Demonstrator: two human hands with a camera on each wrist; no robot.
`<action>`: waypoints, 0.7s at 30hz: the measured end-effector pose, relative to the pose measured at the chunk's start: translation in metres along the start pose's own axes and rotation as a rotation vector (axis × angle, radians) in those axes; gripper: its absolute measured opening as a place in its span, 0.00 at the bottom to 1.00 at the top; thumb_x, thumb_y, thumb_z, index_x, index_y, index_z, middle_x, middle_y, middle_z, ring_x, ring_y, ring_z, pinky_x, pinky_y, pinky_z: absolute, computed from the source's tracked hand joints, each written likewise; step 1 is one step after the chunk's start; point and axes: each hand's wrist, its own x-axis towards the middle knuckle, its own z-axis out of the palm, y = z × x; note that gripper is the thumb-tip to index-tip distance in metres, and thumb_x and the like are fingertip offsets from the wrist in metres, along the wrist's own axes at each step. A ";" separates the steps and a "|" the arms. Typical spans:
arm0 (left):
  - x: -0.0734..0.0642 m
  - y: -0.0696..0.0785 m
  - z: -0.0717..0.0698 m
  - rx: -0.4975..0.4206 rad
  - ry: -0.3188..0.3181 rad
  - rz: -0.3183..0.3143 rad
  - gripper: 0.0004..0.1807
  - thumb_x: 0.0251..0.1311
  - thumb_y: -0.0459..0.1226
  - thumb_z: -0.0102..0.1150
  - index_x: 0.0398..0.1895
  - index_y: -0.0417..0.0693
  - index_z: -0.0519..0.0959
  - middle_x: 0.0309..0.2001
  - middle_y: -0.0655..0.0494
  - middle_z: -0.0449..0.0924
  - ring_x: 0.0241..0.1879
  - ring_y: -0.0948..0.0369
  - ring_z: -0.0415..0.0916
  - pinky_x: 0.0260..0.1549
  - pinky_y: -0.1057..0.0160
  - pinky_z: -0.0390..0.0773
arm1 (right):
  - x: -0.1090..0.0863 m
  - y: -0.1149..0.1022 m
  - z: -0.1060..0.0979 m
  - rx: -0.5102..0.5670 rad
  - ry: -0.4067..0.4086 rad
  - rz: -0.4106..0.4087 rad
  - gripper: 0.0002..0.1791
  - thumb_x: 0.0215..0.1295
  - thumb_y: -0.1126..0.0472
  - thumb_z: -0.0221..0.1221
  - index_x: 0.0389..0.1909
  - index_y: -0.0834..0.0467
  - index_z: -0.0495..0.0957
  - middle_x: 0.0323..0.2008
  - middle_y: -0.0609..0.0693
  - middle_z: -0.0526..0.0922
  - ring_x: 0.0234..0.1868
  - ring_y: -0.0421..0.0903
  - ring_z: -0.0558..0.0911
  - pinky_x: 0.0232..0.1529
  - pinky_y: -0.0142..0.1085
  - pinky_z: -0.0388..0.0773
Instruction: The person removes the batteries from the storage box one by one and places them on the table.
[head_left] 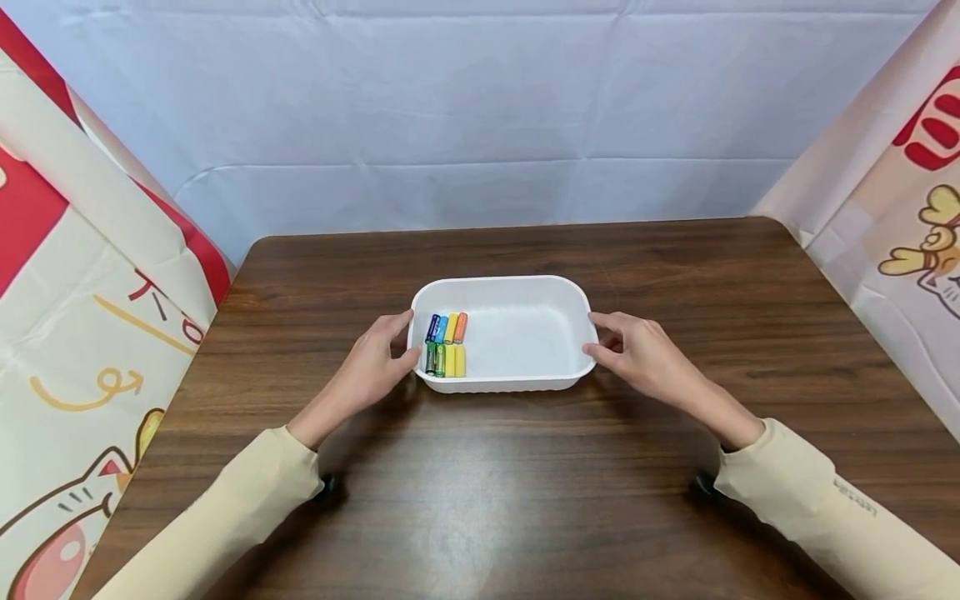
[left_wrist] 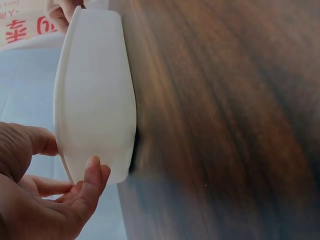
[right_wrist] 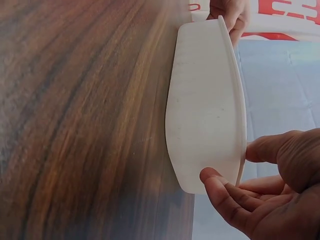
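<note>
A white plastic basin (head_left: 525, 337) with rounded corners stands on the wooden table. Inside it, against the left end, several batteries (head_left: 449, 362) lie side by side in two rows, one behind the other. The back row runs dark blue, light blue, yellow and orange; green and yellow ones make up the front row. My left hand (head_left: 371, 358) holds the basin's left end, thumb at the rim and fingers along the outer wall. At the opposite end my right hand (head_left: 645, 354) grips it likewise. Both wrist views show the basin's plain outer side (left_wrist: 97, 85), its batteries hidden there.
Dark wood grain marks the table (head_left: 480, 492), whose back edge meets a pale blue-white cloth (head_left: 465, 108). Printed cloths hang at the left (head_left: 97, 333) and right (head_left: 892, 217) sides. Small dark objects (head_left: 326, 487) show under both sleeve cuffs.
</note>
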 end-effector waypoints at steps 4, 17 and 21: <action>-0.006 0.000 0.001 0.014 0.001 0.004 0.35 0.70 0.34 0.61 0.77 0.32 0.63 0.70 0.35 0.67 0.54 0.47 0.79 0.56 0.47 0.78 | -0.004 -0.003 0.000 0.004 0.001 -0.020 0.26 0.67 0.68 0.67 0.62 0.77 0.75 0.43 0.62 0.87 0.36 0.49 0.87 0.32 0.33 0.79; -0.024 -0.004 0.000 0.006 0.010 0.039 0.34 0.70 0.32 0.61 0.75 0.30 0.64 0.68 0.34 0.69 0.54 0.46 0.81 0.51 0.48 0.81 | -0.013 -0.012 0.006 -0.002 -0.008 -0.037 0.26 0.65 0.69 0.68 0.60 0.77 0.76 0.42 0.60 0.87 0.36 0.47 0.87 0.33 0.35 0.82; -0.027 -0.005 -0.001 0.010 0.009 0.043 0.34 0.69 0.32 0.61 0.75 0.30 0.64 0.68 0.34 0.68 0.53 0.46 0.81 0.51 0.48 0.81 | -0.016 -0.014 0.007 0.004 -0.015 -0.035 0.26 0.65 0.69 0.68 0.61 0.77 0.76 0.44 0.61 0.87 0.36 0.48 0.87 0.34 0.36 0.82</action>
